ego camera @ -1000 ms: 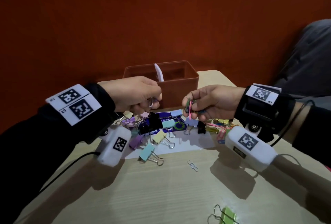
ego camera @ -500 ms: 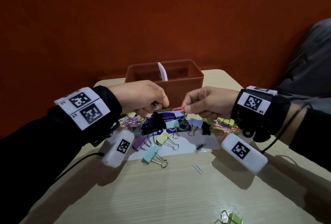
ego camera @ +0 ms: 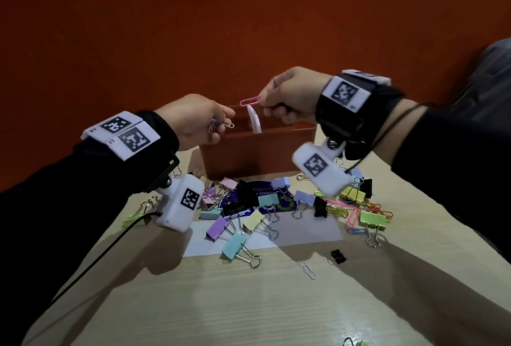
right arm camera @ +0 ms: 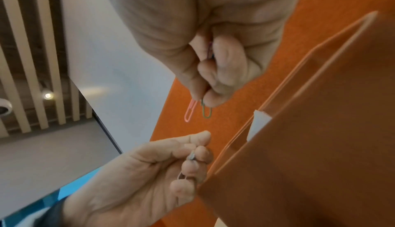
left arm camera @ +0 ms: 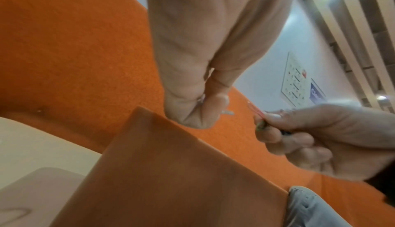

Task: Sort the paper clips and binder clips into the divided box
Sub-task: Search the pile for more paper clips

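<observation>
The brown divided box (ego camera: pixel 257 152) stands at the table's far edge, with a white divider (ego camera: pixel 254 121) across its middle. My right hand (ego camera: pixel 287 99) hovers over the box and pinches a pink paper clip (ego camera: pixel 250 101) and a green paper clip (right arm camera: pixel 207 112). My left hand (ego camera: pixel 199 121) is at the box's left rim and pinches silver paper clips (ego camera: pixel 221 126). A pile of coloured binder clips (ego camera: pixel 249 218) and paper clips (ego camera: pixel 356 212) lies on the table in front of the box.
A white sheet (ego camera: pixel 304 232) lies under part of the pile. A loose silver paper clip (ego camera: pixel 307 269) and a small black binder clip (ego camera: pixel 338 256) lie nearer to me. A green binder clip (ego camera: pixel 356 343) sits at the near edge. An orange wall (ego camera: pixel 249 27) rises behind the box.
Both hands have risen from the pile to the top of the box, each carrying paper clips. The right hand now holds the pink clip over the divider.
</observation>
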Available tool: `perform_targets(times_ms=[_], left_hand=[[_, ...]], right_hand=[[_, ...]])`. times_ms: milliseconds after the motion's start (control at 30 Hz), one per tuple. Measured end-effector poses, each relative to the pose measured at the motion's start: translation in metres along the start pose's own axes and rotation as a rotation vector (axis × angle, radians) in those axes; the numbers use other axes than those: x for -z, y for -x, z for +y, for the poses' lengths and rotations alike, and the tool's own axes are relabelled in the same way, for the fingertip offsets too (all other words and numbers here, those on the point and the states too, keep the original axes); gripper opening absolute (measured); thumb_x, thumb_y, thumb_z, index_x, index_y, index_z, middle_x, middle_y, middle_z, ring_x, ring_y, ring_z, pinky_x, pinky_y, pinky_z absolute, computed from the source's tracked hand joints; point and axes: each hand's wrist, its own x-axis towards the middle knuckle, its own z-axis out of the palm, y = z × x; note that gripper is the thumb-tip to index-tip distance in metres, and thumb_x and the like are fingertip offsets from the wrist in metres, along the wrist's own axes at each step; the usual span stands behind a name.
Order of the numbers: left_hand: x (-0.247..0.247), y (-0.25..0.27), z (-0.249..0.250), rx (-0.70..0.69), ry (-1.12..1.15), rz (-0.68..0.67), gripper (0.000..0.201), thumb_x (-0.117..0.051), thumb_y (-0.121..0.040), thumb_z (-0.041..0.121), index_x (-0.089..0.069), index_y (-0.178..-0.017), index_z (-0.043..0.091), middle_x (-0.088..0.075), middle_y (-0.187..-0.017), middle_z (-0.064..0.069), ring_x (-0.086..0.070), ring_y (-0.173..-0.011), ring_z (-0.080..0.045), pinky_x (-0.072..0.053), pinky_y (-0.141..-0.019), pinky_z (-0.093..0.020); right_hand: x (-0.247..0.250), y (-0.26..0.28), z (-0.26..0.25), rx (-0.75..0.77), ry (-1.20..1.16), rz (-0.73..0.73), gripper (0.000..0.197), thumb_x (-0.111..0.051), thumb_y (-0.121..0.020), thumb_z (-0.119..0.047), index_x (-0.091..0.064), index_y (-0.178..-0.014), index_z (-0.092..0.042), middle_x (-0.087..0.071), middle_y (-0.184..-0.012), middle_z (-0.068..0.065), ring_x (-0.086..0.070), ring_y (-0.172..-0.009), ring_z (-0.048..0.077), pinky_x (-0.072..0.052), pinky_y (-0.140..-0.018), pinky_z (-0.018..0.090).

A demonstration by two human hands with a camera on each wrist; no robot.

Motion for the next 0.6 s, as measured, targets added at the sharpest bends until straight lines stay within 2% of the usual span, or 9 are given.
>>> perform_targets(times_ms=[100, 167, 200, 233, 300, 400, 500, 567, 600], left_hand=[[0.002, -0.002, -0.002, 0.038, 0.131, 0.020, 0.027, -0.033, -0.098, -0.002, -0.052, -0.118, -0.003, -0.055, -0.096, -0.015, -0.056, -0.073, -0.014, -0.052, -0.061, -0.021], [0.005, -0.001, -0.002, 0.065, 0.190, 0.030, 0.030, -0.033, -0.099, -0.002, -0.049, -0.124, -0.005, -0.053, -0.115, -0.024, -0.060, -0.098, -0.025, -0.058, -0.069, -0.027], [0.006, -0.001, -0.002, 0.076, 0.201, 0.029, 0.032, -0.033, -0.097, -0.003, -0.049, -0.125, -0.006, -0.050, -0.123, -0.027, -0.058, -0.107, -0.030, -0.059, -0.069, -0.029], [0.007, 0.000, -0.003, 0.081, 0.202, 0.025, 0.034, -0.032, -0.096, -0.005, -0.048, -0.126, -0.007, -0.046, -0.128, -0.029, -0.055, -0.112, -0.033, -0.059, -0.070, -0.031], [0.006, 0.002, -0.004, 0.087, 0.192, 0.014, 0.038, -0.031, -0.093, -0.008, -0.046, -0.128, -0.007, -0.041, -0.136, -0.033, -0.053, -0.114, -0.034, -0.056, -0.073, -0.035], [0.006, 0.002, -0.005, 0.096, 0.192, 0.015, 0.041, -0.029, -0.092, -0.010, -0.046, -0.129, -0.007, -0.037, -0.140, -0.037, -0.061, -0.090, -0.020, -0.055, -0.075, -0.034], [0.007, 0.004, -0.007, 0.079, 0.152, 0.005, 0.040, -0.033, -0.090, -0.010, -0.051, -0.126, -0.005, -0.043, -0.135, -0.031, -0.059, -0.090, -0.018, -0.058, -0.077, -0.032], [0.005, 0.008, -0.008, -0.003, 0.064, 0.012, 0.032, -0.040, -0.092, -0.005, -0.056, -0.119, 0.001, -0.055, -0.117, -0.018, -0.052, -0.084, -0.017, -0.057, -0.078, -0.031], [0.002, 0.011, -0.009, -0.059, -0.015, 0.028, 0.027, -0.044, -0.094, 0.000, -0.059, -0.115, 0.005, -0.057, -0.107, -0.010, -0.051, -0.089, -0.017, -0.056, -0.077, -0.031]], right_hand=[[-0.017, -0.015, -0.007, -0.023, -0.017, 0.030, 0.011, -0.056, -0.089, 0.000, -0.061, -0.080, -0.002, -0.058, -0.068, 0.010, -0.045, -0.048, 0.011, -0.040, -0.041, 0.018], [-0.025, -0.024, -0.007, -0.054, -0.051, 0.045, 0.005, -0.059, -0.088, 0.000, -0.064, -0.088, 0.002, -0.061, -0.073, 0.011, -0.059, -0.059, 0.015, -0.056, -0.058, 0.024], [-0.027, -0.029, -0.006, -0.070, -0.040, 0.033, 0.006, -0.060, -0.087, -0.001, -0.065, -0.090, 0.001, -0.064, -0.079, 0.012, -0.064, -0.070, 0.018, -0.059, -0.069, 0.029], [-0.030, -0.031, -0.007, -0.085, -0.013, 0.014, 0.008, -0.061, -0.085, -0.002, -0.065, -0.092, -0.001, -0.066, -0.087, 0.012, -0.067, -0.079, 0.020, -0.059, -0.074, 0.031], [-0.032, -0.033, -0.007, -0.099, 0.002, 0.017, 0.019, -0.059, -0.084, 0.000, -0.064, -0.103, 0.000, -0.067, -0.103, 0.013, -0.067, -0.088, 0.022, -0.058, -0.076, 0.033], [-0.033, -0.026, -0.006, -0.083, 0.044, 0.027, 0.028, -0.053, -0.088, 0.006, -0.063, -0.113, 0.000, -0.067, -0.110, 0.015, -0.067, -0.100, 0.024, -0.055, -0.089, 0.038], [-0.028, -0.007, -0.001, 0.045, 0.146, 0.047, 0.022, -0.059, -0.086, 0.001, -0.065, -0.104, -0.011, -0.069, -0.100, 0.011, -0.068, -0.087, 0.019, -0.058, -0.081, 0.037], [-0.021, 0.015, 0.004, 0.135, 0.290, 0.043, 0.015, -0.066, -0.083, -0.004, -0.064, -0.096, -0.012, -0.069, -0.088, 0.013, -0.065, -0.071, 0.018, -0.059, -0.069, 0.033], [-0.017, 0.026, 0.009, 0.166, 0.378, 0.007, 0.012, -0.070, -0.082, -0.007, -0.064, -0.092, -0.012, -0.069, -0.082, 0.012, -0.064, -0.065, 0.016, -0.056, -0.063, 0.031]])
